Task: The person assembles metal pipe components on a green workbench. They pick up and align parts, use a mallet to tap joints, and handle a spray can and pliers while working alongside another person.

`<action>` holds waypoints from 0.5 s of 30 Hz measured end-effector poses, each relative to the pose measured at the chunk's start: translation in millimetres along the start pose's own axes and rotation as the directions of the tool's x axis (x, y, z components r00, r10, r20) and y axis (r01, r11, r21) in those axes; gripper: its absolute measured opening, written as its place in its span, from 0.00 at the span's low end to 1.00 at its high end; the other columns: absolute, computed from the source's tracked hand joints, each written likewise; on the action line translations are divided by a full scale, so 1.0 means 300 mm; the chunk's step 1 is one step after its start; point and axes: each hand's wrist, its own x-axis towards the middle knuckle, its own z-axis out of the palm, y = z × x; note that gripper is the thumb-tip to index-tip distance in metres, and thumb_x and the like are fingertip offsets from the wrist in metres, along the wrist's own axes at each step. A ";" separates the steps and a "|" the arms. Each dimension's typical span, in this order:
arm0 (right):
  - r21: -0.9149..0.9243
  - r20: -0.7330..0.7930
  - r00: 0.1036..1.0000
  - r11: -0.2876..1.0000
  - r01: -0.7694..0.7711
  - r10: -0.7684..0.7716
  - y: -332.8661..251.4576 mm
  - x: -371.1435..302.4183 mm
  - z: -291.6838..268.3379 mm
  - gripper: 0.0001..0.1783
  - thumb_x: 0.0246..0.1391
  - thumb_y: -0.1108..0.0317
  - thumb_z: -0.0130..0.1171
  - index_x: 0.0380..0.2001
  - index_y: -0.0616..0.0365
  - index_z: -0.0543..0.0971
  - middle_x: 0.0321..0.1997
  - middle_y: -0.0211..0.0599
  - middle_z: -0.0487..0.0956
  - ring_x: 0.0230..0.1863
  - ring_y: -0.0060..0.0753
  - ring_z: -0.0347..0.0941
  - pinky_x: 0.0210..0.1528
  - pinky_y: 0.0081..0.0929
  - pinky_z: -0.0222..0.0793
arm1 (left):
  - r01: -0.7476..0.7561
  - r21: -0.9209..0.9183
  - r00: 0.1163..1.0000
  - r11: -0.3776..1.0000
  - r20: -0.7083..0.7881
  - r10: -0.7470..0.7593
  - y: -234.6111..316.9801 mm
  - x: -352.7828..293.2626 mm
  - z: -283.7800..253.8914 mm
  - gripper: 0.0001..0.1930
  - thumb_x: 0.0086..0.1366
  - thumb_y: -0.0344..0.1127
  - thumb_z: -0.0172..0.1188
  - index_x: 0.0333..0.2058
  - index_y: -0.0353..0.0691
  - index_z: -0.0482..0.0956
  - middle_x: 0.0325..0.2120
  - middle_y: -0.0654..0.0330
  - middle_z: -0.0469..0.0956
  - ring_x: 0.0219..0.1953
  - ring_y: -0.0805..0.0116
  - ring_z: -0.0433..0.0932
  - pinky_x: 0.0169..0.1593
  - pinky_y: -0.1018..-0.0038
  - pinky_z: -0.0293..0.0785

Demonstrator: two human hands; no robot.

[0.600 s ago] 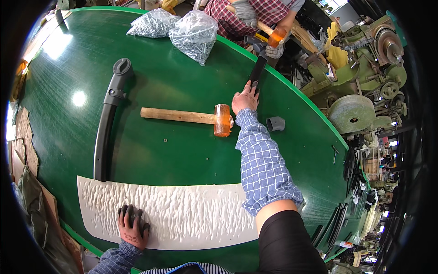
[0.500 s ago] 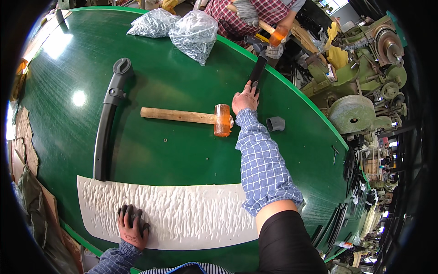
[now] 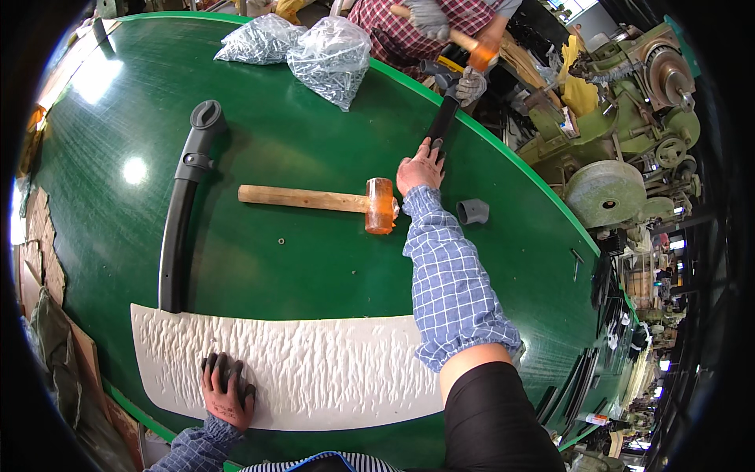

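Note:
My left hand (image 3: 227, 389), in a dark-fingered glove, rests on the white rippled pad (image 3: 314, 370) with its fingers apart. My right arm reaches across the green table, and my right hand (image 3: 421, 167) is closed over the near end of a black tube (image 3: 443, 118). A co-worker's gloved hand (image 3: 471, 85) is at the tube's far end, beside grey fittings; their other hand (image 3: 429, 17) grips an orange-headed mallet (image 3: 481, 57) above it. Left of my right hand lies another mallet (image 3: 381, 206) with a wooden handle. A grey elbow fitting (image 3: 473, 212) sits right of my forearm.
A curved black tube with a grey end fitting (image 3: 195, 161) lies at the left, its lower end by the pad. Two clear bags of metal screws (image 3: 329, 63) stand at the far edge. Green machinery (image 3: 609, 193) is beyond the table's right edge. A small nut (image 3: 281, 241) lies mid-table.
The co-worker's mallet has shifted slightly to the right, and their lower gloved hand has moved a little on the tube end. My hands stay almost where they were.

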 end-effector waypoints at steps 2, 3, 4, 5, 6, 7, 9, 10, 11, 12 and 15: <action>-0.010 -0.008 1.000 1.000 0.005 -0.005 -0.001 -0.001 0.001 0.38 0.66 0.60 0.39 0.75 0.53 0.43 0.79 0.42 0.46 0.78 0.51 0.45 0.76 0.51 0.48 | 0.003 0.001 1.000 1.000 0.000 -0.003 0.000 0.000 0.001 0.28 0.54 0.35 0.61 0.56 0.38 0.73 0.63 0.41 0.61 0.67 0.33 0.56 0.70 0.38 0.49; -0.008 -0.009 1.000 1.000 0.005 -0.005 0.000 -0.001 0.003 0.38 0.66 0.60 0.39 0.75 0.53 0.43 0.79 0.42 0.46 0.78 0.51 0.45 0.76 0.51 0.48 | 0.002 0.002 1.000 1.000 0.001 -0.002 -0.001 0.000 0.001 0.28 0.54 0.35 0.60 0.56 0.38 0.73 0.63 0.41 0.61 0.67 0.33 0.56 0.70 0.38 0.49; -0.006 -0.009 1.000 1.000 0.006 -0.006 0.000 0.000 0.004 0.38 0.66 0.60 0.38 0.75 0.53 0.43 0.79 0.42 0.46 0.78 0.51 0.45 0.76 0.51 0.48 | 0.009 0.008 1.000 1.000 0.008 -0.009 -0.001 -0.001 0.001 0.28 0.54 0.35 0.60 0.57 0.38 0.73 0.63 0.41 0.61 0.67 0.33 0.56 0.70 0.38 0.49; -0.004 -0.009 1.000 1.000 0.006 -0.006 0.002 0.000 0.006 0.38 0.66 0.60 0.38 0.75 0.53 0.43 0.79 0.42 0.46 0.78 0.51 0.45 0.76 0.51 0.47 | 0.002 0.006 1.000 1.000 0.005 -0.002 0.000 -0.002 0.001 0.29 0.54 0.35 0.60 0.57 0.38 0.73 0.63 0.41 0.61 0.67 0.33 0.56 0.70 0.38 0.49; -0.003 -0.006 1.000 1.000 0.005 -0.005 0.003 0.001 0.007 0.38 0.66 0.60 0.38 0.75 0.53 0.43 0.79 0.42 0.45 0.78 0.51 0.45 0.76 0.51 0.47 | 0.001 0.008 1.000 1.000 0.007 -0.001 -0.001 -0.002 0.000 0.29 0.54 0.35 0.60 0.57 0.38 0.73 0.63 0.41 0.61 0.67 0.33 0.56 0.70 0.38 0.48; -0.002 -0.004 1.000 1.000 0.004 -0.004 0.004 0.002 0.008 0.38 0.66 0.60 0.38 0.75 0.52 0.43 0.79 0.42 0.45 0.78 0.51 0.45 0.76 0.51 0.47 | 0.009 0.015 1.000 1.000 0.014 -0.009 0.000 -0.002 -0.001 0.29 0.54 0.35 0.60 0.57 0.38 0.73 0.63 0.41 0.61 0.67 0.33 0.56 0.70 0.38 0.48; -0.002 -0.006 1.000 1.000 0.006 -0.006 0.004 0.002 0.010 0.37 0.66 0.60 0.38 0.76 0.52 0.43 0.80 0.42 0.45 0.78 0.51 0.45 0.76 0.51 0.47 | 0.004 0.004 1.000 1.000 0.011 -0.004 0.001 -0.001 -0.003 0.29 0.54 0.35 0.60 0.57 0.38 0.73 0.63 0.41 0.61 0.68 0.33 0.56 0.70 0.38 0.48; -0.003 -0.011 1.000 1.000 0.008 -0.008 0.004 0.001 0.010 0.37 0.66 0.60 0.37 0.76 0.52 0.43 0.80 0.42 0.45 0.78 0.51 0.45 0.76 0.51 0.47 | 0.013 0.005 1.000 1.000 0.016 -0.013 0.002 -0.001 -0.004 0.29 0.54 0.35 0.60 0.57 0.38 0.73 0.63 0.41 0.61 0.68 0.33 0.56 0.70 0.38 0.48; -0.004 -0.015 1.000 1.000 0.009 -0.009 0.005 0.000 0.009 0.37 0.66 0.60 0.37 0.76 0.52 0.43 0.80 0.42 0.45 0.78 0.51 0.45 0.76 0.51 0.47 | 0.008 0.003 1.000 1.000 0.016 -0.008 0.003 -0.001 -0.006 0.29 0.54 0.35 0.59 0.57 0.38 0.73 0.63 0.40 0.61 0.68 0.33 0.56 0.70 0.38 0.48; -0.009 -0.010 1.000 1.000 0.008 -0.008 0.004 0.000 0.008 0.37 0.66 0.60 0.37 0.76 0.52 0.43 0.80 0.42 0.45 0.78 0.51 0.45 0.76 0.51 0.47 | 0.009 0.005 1.000 1.000 0.018 -0.009 0.004 0.000 -0.007 0.29 0.54 0.35 0.59 0.57 0.37 0.73 0.63 0.40 0.61 0.68 0.33 0.56 0.70 0.39 0.48; -0.016 0.000 1.000 1.000 0.008 -0.008 0.002 -0.003 0.005 0.37 0.66 0.60 0.37 0.75 0.52 0.44 0.80 0.42 0.45 0.78 0.51 0.45 0.76 0.50 0.47 | 0.016 0.002 1.000 1.000 0.023 -0.016 0.005 0.001 -0.009 0.29 0.54 0.35 0.59 0.57 0.37 0.73 0.63 0.40 0.61 0.68 0.33 0.56 0.70 0.39 0.48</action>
